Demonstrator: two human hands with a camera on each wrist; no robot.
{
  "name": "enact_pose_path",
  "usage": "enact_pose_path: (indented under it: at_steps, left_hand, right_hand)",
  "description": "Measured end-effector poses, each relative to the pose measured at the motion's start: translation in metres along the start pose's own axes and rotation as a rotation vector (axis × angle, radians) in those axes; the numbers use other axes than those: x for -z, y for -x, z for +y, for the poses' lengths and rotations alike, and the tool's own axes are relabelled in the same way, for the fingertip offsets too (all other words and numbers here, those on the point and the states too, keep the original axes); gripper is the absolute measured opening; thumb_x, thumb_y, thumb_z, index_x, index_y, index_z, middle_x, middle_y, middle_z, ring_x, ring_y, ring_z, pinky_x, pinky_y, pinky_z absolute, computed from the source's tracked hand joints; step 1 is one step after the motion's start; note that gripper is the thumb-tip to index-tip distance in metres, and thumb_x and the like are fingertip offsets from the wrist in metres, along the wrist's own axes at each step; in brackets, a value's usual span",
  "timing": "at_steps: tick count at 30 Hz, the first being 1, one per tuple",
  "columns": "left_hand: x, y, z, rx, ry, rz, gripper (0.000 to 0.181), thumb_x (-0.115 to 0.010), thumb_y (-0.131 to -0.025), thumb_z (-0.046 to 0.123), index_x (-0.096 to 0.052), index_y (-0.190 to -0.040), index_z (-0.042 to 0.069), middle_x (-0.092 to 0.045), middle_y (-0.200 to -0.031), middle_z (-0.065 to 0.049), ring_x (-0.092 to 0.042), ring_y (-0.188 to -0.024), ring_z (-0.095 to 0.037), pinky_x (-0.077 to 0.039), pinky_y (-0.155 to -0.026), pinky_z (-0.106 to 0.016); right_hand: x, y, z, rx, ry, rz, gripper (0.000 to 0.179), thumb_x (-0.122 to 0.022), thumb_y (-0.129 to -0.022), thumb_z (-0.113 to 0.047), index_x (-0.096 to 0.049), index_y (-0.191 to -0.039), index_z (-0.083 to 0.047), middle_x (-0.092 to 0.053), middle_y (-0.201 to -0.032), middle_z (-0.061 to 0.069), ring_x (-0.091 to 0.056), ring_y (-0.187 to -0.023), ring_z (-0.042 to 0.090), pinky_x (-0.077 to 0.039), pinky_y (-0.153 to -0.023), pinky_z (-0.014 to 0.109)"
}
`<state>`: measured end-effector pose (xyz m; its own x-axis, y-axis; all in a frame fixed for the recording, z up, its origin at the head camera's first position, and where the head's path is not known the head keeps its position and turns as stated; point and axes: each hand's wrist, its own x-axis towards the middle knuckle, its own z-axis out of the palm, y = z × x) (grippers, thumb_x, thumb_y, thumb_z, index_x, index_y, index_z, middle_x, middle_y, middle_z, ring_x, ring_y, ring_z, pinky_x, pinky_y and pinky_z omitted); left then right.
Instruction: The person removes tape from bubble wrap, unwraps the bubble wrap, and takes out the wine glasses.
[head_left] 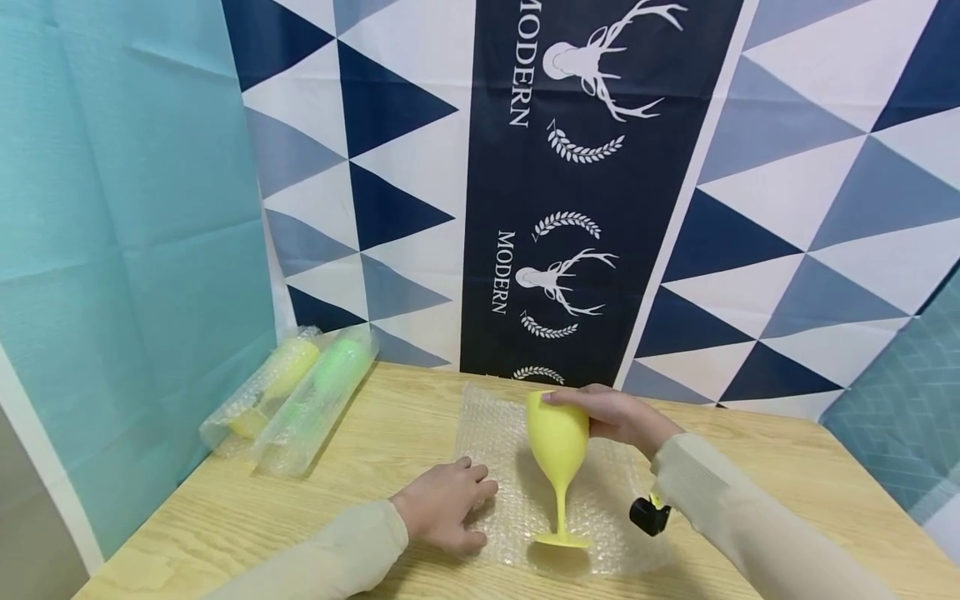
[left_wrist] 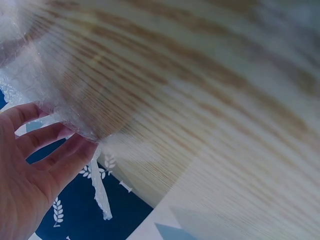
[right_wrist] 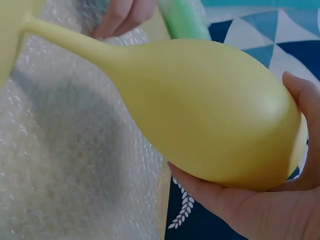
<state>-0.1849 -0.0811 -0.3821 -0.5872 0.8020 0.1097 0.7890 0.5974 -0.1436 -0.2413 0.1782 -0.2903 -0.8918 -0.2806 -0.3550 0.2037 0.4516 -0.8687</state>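
A yellow plastic goblet (head_left: 558, 442) is held upright by my right hand (head_left: 618, 417), over a sheet of bubble wrap (head_left: 498, 471) spread on the table. Fingers and thumb wrap round the sides of its bowl near the rim, as the right wrist view of the goblet (right_wrist: 210, 110) also shows. The round foot hangs close above the wrap; whether it touches cannot be made out. My left hand (head_left: 450, 504) rests at the left edge of the wrap, fingers spread and loosely bent. In the left wrist view its fingertips touch the wrap (left_wrist: 45, 85).
Two bubble-wrapped bundles lie at the back left of the wooden table (head_left: 397, 425): one yellow (head_left: 288, 375), one green (head_left: 326, 387). A patterned cloth (head_left: 405, 167) stands behind the table, a teal one (head_left: 135, 208) at the left. A small black device (head_left: 649, 517) hangs at my right wrist.
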Motion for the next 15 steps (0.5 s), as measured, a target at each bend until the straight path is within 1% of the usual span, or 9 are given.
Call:
enact_pose_path:
  at_steps: [3,7,11,15]
  left_hand:
    - [-0.001,0.000,0.000,0.000,0.003,0.000,0.039,-0.063,-0.075,0.052,-0.055,-0.099,0.022,-0.050,-0.085,0.010,-0.041,-0.073,-0.006,-0.035,-0.058,-0.017]
    - [-0.003,-0.001,0.000,-0.001,0.001,0.004,0.038,-0.064,-0.075,0.052,-0.055,-0.098,0.023,-0.050,-0.084,0.011,-0.041,-0.072,-0.005,-0.034,-0.058,-0.017]
    - [-0.005,-0.001,0.000,-0.004,-0.012,0.015,0.039,-0.063,-0.076,0.053,-0.056,-0.099,0.023,-0.051,-0.085,0.010,-0.042,-0.072,-0.005,-0.035,-0.058,-0.017]
    - [-0.005,-0.001,0.000,0.003,-0.012,0.018,0.039,-0.064,-0.075,0.053,-0.056,-0.099,0.023,-0.051,-0.086,0.010,-0.043,-0.073,-0.006,-0.036,-0.059,-0.017]
  right_hand:
    - [-0.001,0.007,0.000,0.041,0.014,-0.008,0.063,-0.064,-0.088,-0.039,-0.051,-0.128,0.008,-0.061,-0.091,0.002,-0.059,-0.082,0.013,-0.054,-0.077,0.025]
    - [-0.003,0.016,0.001,0.094,0.031,-0.008,0.068,-0.065,-0.089,-0.036,-0.044,-0.136,0.009,-0.063,-0.094,0.003,-0.060,-0.082,0.012,-0.054,-0.079,0.024]
    - [-0.006,0.025,0.001,0.131,0.048,0.015,0.071,-0.067,-0.088,-0.034,-0.039,-0.139,0.006,-0.063,-0.100,0.005,-0.060,-0.085,0.012,-0.053,-0.082,0.024]
    - [-0.010,0.035,0.000,0.171,0.087,0.043,0.071,-0.069,-0.086,-0.032,-0.039,-0.140,0.004,-0.064,-0.104,0.008,-0.061,-0.087,0.012,-0.052,-0.083,0.024]
